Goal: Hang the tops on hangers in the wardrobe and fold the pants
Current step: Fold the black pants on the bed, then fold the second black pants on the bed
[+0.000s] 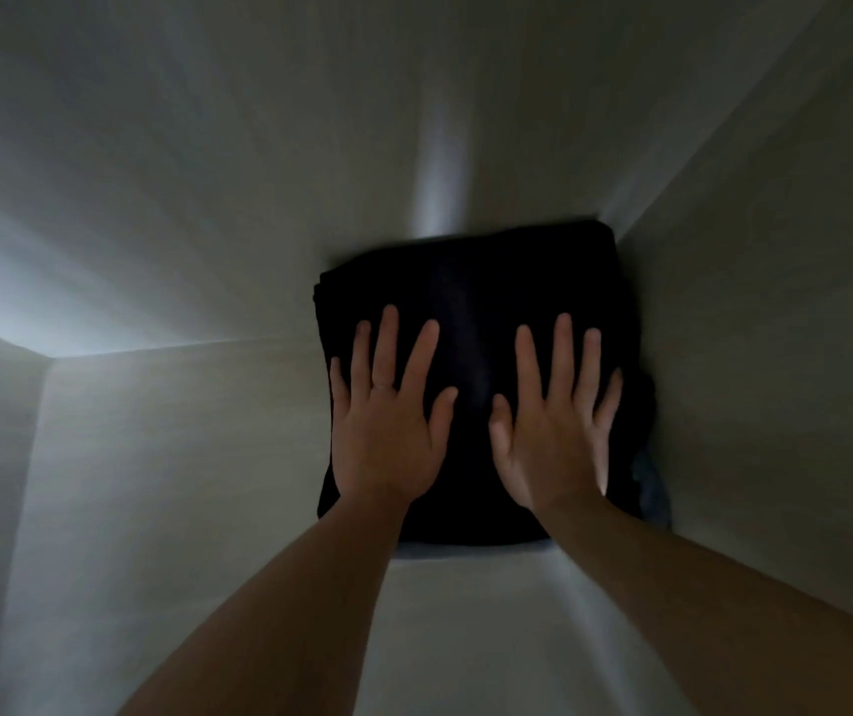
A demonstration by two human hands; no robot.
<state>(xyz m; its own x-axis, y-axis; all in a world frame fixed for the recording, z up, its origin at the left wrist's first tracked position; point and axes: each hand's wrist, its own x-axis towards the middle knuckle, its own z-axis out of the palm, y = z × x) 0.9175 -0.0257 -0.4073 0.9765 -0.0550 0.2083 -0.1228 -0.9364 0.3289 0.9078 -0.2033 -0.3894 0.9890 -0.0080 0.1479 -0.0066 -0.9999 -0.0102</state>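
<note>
Pressing the folded pants (470,281) flat with left hand (388,436) and right hand (553,441), fingers (388,338) straight, gripping nothing. Might bunch the fold by shoving unevenly into the wall (749,354).

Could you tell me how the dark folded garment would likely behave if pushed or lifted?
The dark folded fabric bundle is probably soft and floppy: its edges look rounded beneath the flat left hand and right hand. Pushed, it would likely slide on the smooth pale shelf, not roll.
</note>
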